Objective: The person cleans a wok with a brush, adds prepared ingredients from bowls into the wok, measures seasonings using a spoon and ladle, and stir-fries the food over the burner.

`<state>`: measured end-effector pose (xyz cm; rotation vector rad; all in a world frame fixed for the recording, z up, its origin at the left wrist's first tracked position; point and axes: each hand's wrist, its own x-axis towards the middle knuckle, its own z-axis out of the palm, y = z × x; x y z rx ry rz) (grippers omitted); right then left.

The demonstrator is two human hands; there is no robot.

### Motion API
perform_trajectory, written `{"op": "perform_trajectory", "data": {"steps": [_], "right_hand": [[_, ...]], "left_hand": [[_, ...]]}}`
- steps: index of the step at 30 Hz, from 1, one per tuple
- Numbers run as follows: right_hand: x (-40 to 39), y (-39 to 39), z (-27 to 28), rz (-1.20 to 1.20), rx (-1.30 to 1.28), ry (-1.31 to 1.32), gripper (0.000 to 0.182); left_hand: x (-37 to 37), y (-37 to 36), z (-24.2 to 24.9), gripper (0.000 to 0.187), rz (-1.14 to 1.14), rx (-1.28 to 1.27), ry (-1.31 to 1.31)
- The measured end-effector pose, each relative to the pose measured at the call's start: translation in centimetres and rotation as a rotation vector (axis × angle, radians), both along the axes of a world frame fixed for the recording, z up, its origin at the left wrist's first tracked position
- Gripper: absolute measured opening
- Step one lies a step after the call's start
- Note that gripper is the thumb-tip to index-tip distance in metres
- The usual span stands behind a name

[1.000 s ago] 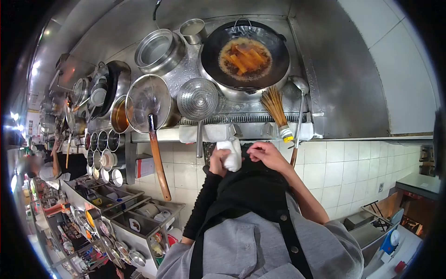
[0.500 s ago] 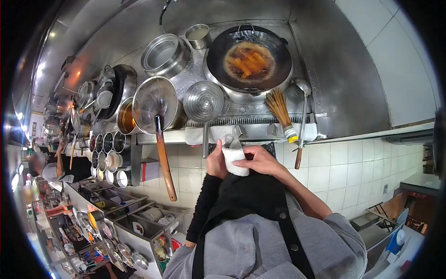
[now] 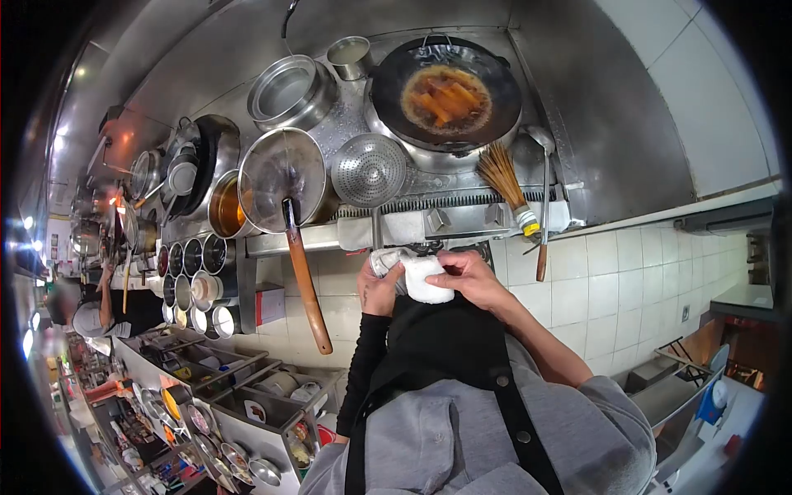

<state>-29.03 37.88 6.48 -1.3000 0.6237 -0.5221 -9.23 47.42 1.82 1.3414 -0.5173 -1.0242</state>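
A folded white cloth (image 3: 426, 280) is between my hands, just in front of the stove's front edge. My left hand (image 3: 379, 287) grips its greyish left end. Thumb and fingers of my right hand (image 3: 472, 279) pinch its right side. Beyond them, a black wok (image 3: 388, 103) holds orange-brown pieces in bubbling liquid (image 3: 445, 97). A perforated ladle (image 3: 369, 169) lies nearest to my left hand, its handle end hidden behind the cloth. A bamboo brush (image 3: 502, 175) and a long-handled ladle (image 3: 544, 198) rest to the right of the hands.
A wire strainer (image 3: 283, 177) with a wooden handle lies across a pot at the left. Behind are a metal pot (image 3: 289, 91) and a small cup (image 3: 350, 56). Several seasoning containers (image 3: 192, 256) stand further left. Another person (image 3: 99, 312) works at the far left.
The cloth has turned from upright to lying more sideways between my hands. My left hand has shifted slightly left and now covers its grey end; my right hand has moved a little right.
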Motion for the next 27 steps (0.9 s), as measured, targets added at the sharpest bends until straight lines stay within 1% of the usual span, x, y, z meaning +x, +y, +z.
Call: {"op": "perform_trajectory", "data": {"steps": [1, 3, 4, 5, 6, 8, 9, 10, 12, 15, 18, 19, 22, 23, 26, 27], "right_hand": [[0.3, 0.4, 0.7, -0.030, 0.104, -0.009, 0.012], [1.2, 1.1, 1.8, -0.087, 0.305, -0.027, 0.013], [1.5, 1.5, 1.9, -0.097, 0.340, -0.048, 0.016], [1.9, 2.0, 1.9, -0.107, 0.377, -0.069, 0.019], [2.3, 2.4, 1.8, -0.119, 0.412, -0.092, 0.022], [3.8, 4.0, 1.4, -0.143, 0.384, -0.036, 0.024], [4.4, 4.8, 1.5, -0.086, 0.364, 0.028, 0.025], [4.9, 5.6, 1.7, -0.026, 0.413, 0.064, 0.028], [5.6, 7.2, 3.1, -0.025, 0.324, -0.022, 0.034], [4.9, 8.1, 3.3, -0.001, 0.301, -0.026, 0.031], [3.7, 7.8, 2.1, 0.052, 0.201, 0.168, 0.027], [3.5, 7.7, 2.3, 0.019, 0.155, 0.249, 0.023], [2.7, 7.0, 1.2, -0.072, 0.097, 0.265, 0.023], [2.3, 6.6, 0.9, -0.087, 0.114, 0.285, 0.022], [0.6, 4.7, 0.5, -0.145, 0.145, 0.153, 0.020], [-0.2, 3.8, 0.3, -0.216, 0.141, 0.146, 0.019]], "left_hand": [[0.1, 0.2, 0.2, 0.022, -0.008, -0.015, -0.024], [0.5, 0.9, 1.1, 0.022, -0.003, 0.048, 0.009], [0.6, 1.5, 1.4, 0.022, 0.000, 0.082, 0.027], [1.7, 2.5, 0.2, 0.038, -0.098, 0.106, 0.126], [1.7, 3.1, 1.1, 0.044, -0.162, 0.069, 0.289], [1.6, 4.1, 3.6, 0.057, -0.294, -0.003, 0.610], [1.6, 4.3, 3.2, 0.068, -0.421, -0.023, 0.559], [1.7, 4.6, 2.9, 0.061, -0.445, 0.106, 0.397], [2.6, 4.8, 2.8, 0.053, -0.501, 0.075, 0.583], [3.5, 5.5, 2.5, 0.048, -0.508, 0.128, 0.762], [3.2, 5.5, 2.0, 0.040, -0.597, 0.117, 0.627], [2.9, 5.3, 2.1, 0.036, -0.608, 0.126, 0.611], [2.0, 4.0, 2.8, 0.032, -0.651, 0.200, 0.500], [1.7, 3.6, 2.6, 0.027, -0.642, 0.235, 0.480], [0.8, 1.9, 1.1, 0.030, -0.642, 0.183, 0.255], [0.5, 1.2, 1.1, 0.033, -0.651, 0.187, 0.218]]}}
